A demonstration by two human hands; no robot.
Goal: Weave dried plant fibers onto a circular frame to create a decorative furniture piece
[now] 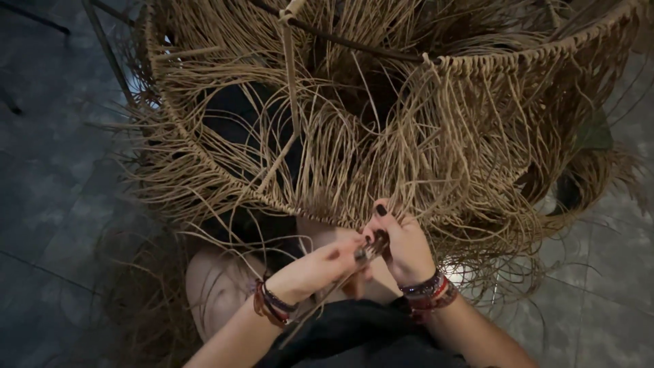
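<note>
A large round frame (204,160) wound with tan fibre cord fills the upper view, with many loose tan strands (436,150) hanging from its rims. My left hand (317,267) pinches a few strands just under the nearest rim. My right hand (402,242), with dark nails, is closed on the same strands right beside it, fingertips touching the left hand's. Both wrists carry beaded bracelets (426,289). A thin strand runs down from my left hand across my lap.
A dark metal rod (354,44) crosses the frame's inside at the top. Grey floor tiles (48,191) lie to the left and right. My knee (218,286) and dark clothing (354,334) sit below the frame. Loose fibre piles lie on the floor around it.
</note>
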